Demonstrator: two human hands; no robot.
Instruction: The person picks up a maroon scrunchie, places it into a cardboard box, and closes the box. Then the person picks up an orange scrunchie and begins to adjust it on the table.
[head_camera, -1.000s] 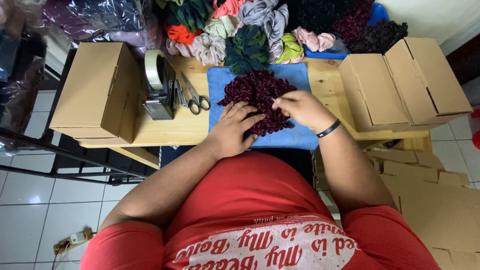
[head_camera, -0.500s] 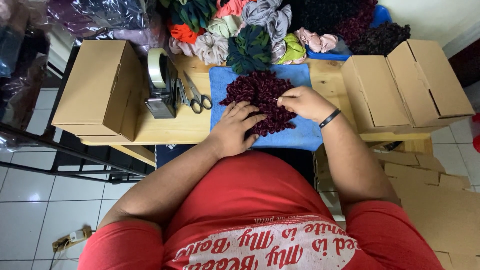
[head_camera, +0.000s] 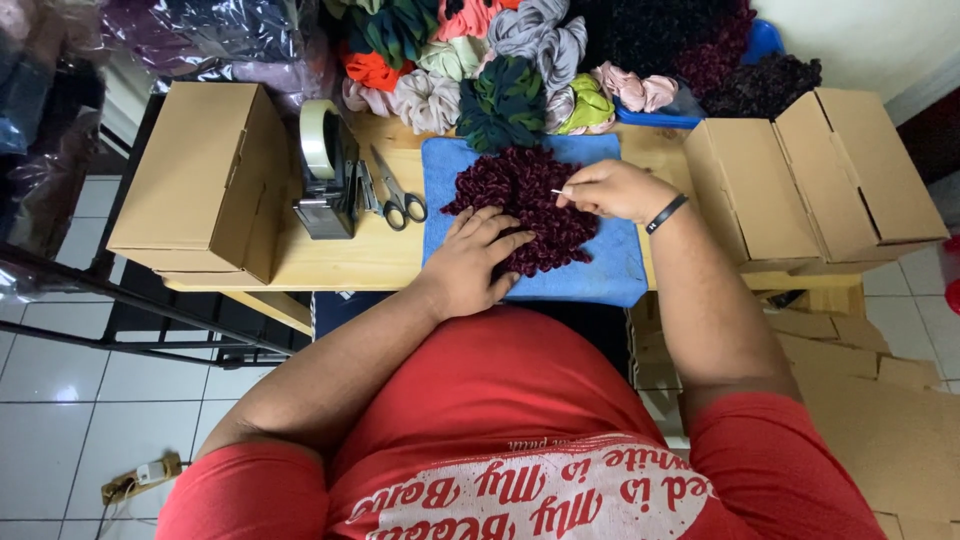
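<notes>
A dark maroon ruffled scrunchie pile (head_camera: 520, 195) lies on a blue cloth mat (head_camera: 600, 275) on the wooden table (head_camera: 340, 262). My left hand (head_camera: 470, 262) rests flat on the near edge of the maroon fabric, fingers spread. My right hand (head_camera: 612, 190) is at the fabric's right side, fingers pinched on a thin pale pin or needle that points left. A black band sits on my right wrist.
Scissors (head_camera: 392, 190) and a tape dispenser (head_camera: 325, 172) lie left of the mat. A closed cardboard box (head_camera: 195, 180) stands at the left, two more boxes (head_camera: 820, 175) at the right. Several coloured scrunchies (head_camera: 500, 70) pile at the back. Flat cardboard (head_camera: 890, 420) lies on the floor.
My right hand has lifted slightly toward the upper right of the maroon fabric, and the thin pin now shows at its fingertips. My left hand has stayed on the fabric.
</notes>
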